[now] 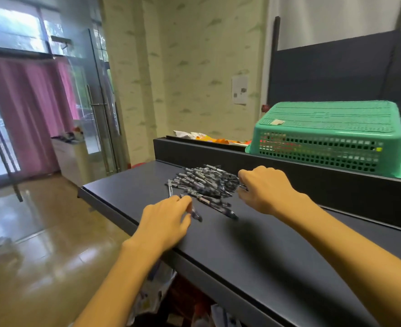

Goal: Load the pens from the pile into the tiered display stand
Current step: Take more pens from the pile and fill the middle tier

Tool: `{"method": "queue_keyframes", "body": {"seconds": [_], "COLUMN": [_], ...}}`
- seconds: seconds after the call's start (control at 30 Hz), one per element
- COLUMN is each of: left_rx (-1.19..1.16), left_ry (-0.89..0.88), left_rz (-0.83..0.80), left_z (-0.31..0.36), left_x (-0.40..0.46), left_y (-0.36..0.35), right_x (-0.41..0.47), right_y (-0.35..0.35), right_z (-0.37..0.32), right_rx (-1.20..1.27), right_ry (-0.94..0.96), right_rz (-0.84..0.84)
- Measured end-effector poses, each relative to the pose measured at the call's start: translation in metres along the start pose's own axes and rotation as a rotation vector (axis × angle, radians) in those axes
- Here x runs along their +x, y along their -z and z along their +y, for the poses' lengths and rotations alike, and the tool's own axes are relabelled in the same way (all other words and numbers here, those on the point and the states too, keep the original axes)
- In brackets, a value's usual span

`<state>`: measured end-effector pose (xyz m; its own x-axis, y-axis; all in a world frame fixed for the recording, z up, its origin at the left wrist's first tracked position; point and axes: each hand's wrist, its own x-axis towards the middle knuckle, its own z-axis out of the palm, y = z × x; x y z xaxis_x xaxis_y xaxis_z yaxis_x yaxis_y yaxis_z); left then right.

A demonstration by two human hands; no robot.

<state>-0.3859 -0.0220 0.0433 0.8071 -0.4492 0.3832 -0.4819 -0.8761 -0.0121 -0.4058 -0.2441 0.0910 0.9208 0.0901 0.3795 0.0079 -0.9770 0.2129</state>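
1. Pile of pens [204, 185] sits on the black worktop [253, 251], near its far left corner.
2. Left hand [166, 220] — fingers curled, pinching a pen [196, 214] at the pile's near edge.
3. Right hand [265, 187] — curled at the pile's right edge; grasp not clear.
4. Upturned green basket [331, 135] behind.

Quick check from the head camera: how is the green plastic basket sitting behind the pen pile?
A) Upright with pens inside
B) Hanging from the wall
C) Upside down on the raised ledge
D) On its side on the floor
C: the green basket rests upside down, its perforated bottom facing up, on the raised ledge behind the pen pile.
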Motion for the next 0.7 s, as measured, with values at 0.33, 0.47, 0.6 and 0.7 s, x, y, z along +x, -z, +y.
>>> {"method": "queue_keyframes", "body": {"seconds": [0.33,0.47,0.6,0.7], "left_rx": [0.005,-0.046,-0.150,-0.184], "left_ry": [-0.232,-0.418,-0.571,-0.651], "left_rz": [-0.066,-0.085,0.045,0.092], "left_z": [-0.140,-0.167,-0.174,-0.176], "left_x": [0.103,0.138,0.156,0.165], "left_y": [-0.069,-0.097,-0.107,-0.112], "right_x": [0.070,0.071,0.062,0.054], "right_y": [-0.049,-0.065,-0.067,-0.067], "right_z": [-0.046,-0.063,-0.071,-0.073], "right_rx": [-0.104,-0.121,-0.125,-0.158], "right_ry": [-0.304,-0.440,-0.549,-0.593], "right_rz": [-0.058,-0.115,-0.126,-0.161]}}
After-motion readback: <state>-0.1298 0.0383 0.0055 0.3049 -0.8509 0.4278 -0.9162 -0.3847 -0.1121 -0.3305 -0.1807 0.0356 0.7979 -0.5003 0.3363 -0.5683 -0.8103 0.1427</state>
